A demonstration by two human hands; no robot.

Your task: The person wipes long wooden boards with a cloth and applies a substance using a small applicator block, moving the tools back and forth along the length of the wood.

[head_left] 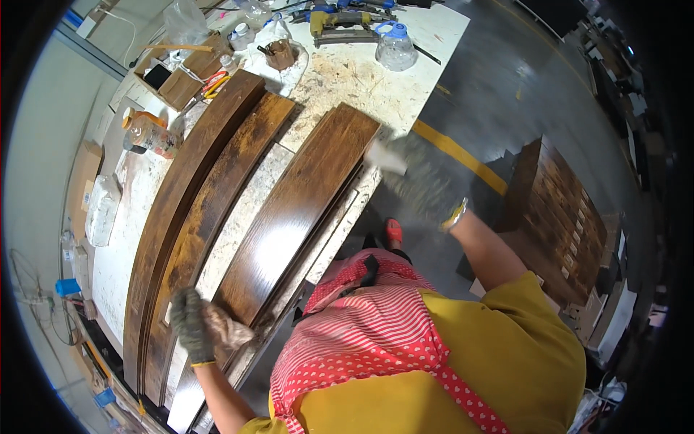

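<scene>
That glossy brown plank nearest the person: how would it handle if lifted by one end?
The plank is long and thin, so it would likely stay stiff but feel unwieldy from one end. Its glossy face may be slick. The left hand, gloved with a rag, rests at its near end; the right hand is by the far end.

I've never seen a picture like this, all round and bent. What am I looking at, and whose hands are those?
A camera worn on a person's head looks down, and its wide lens bends straight edges. No machine here: both gloved hands are the person's own. The left hand presses a rag at the near end of a dark board. The right hand, blurred, holds a pale cloth by the board's far end. More dark boards lie on the workbench, with a plastic bottle and a nail gun.
</scene>
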